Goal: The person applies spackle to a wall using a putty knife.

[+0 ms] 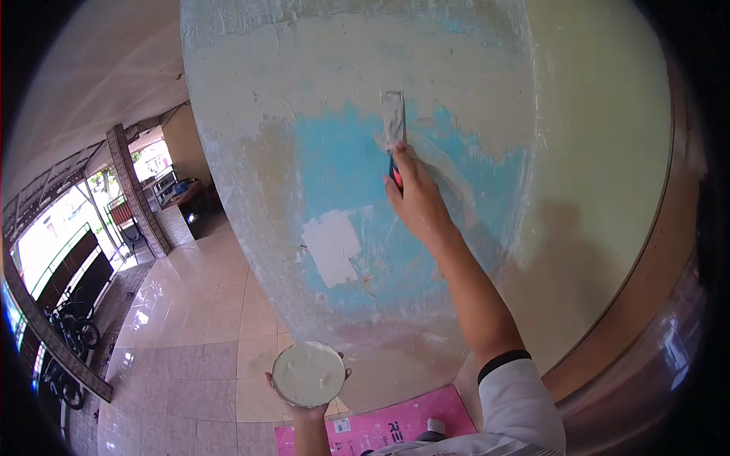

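My right hand (420,199) is closed round the dark and red handle of a putty knife (394,118). Its blade, smeared with pale filler, lies against the wall (334,167), pointing upward. Beige filler covers the wall's upper part, with a ragged lower edge above a bare turquoise area. Lower on the turquoise sits a whitish patch (332,247). Down low, my left hand (306,410) grips a round bowl of putty (309,374) from beneath, its fingers curled up at the sides. The pale putty fills the bowl and has a small lump on top.
A pink printed sheet (380,427) lies on the tiled floor (198,327) at the wall's foot. Yellow-green wall (601,137) continues to the right. Far left are a tiled pillar (137,190), a table (185,194), and bicycles (76,327) by a gate.
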`<state>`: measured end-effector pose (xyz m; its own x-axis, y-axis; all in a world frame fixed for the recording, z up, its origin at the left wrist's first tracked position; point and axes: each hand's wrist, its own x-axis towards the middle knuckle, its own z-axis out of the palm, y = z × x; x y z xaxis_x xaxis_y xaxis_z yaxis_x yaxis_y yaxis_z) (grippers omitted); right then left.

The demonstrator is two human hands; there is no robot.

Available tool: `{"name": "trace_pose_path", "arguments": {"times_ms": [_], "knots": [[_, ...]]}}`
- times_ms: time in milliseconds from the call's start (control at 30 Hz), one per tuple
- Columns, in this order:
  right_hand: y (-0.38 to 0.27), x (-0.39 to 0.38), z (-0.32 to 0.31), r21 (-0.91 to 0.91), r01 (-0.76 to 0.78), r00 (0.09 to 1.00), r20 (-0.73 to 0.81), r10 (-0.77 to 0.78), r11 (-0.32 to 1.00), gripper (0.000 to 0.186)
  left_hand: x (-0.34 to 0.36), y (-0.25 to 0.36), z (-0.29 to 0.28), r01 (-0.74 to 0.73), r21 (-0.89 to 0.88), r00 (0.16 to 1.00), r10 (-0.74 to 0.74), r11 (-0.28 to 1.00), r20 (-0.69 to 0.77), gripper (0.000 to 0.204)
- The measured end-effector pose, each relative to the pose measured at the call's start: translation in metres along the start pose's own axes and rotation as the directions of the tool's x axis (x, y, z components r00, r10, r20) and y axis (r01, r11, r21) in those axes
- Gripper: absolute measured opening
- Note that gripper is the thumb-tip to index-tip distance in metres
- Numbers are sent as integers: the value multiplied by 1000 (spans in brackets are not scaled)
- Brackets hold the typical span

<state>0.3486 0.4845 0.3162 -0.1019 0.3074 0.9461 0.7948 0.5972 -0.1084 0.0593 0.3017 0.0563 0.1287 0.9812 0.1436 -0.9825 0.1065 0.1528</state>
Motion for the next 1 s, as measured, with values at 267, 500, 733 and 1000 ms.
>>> {"name": "trace_pose_path", "arguments": {"times_ms": [267, 500, 733, 1000], "knots": [[-1, -50, -2, 65, 1, 995, 104, -8, 998, 82, 0, -1, -1, -50, -39, 996, 47, 998, -71, 99], [5, -1, 7, 1, 55, 998, -31, -55, 998, 73, 2, -2, -9, -34, 5, 999, 34, 999, -21, 99], [-2, -71, 16, 81, -15, 993, 122, 5, 997, 79, 3, -1, -19, -20, -23, 1000, 20, 1000, -5, 96], [9, 15, 16, 41, 108, 992, -72, -104, 993, 70, 8, -8, -7, -40, 102, 999, 39, 994, 13, 98]]}}
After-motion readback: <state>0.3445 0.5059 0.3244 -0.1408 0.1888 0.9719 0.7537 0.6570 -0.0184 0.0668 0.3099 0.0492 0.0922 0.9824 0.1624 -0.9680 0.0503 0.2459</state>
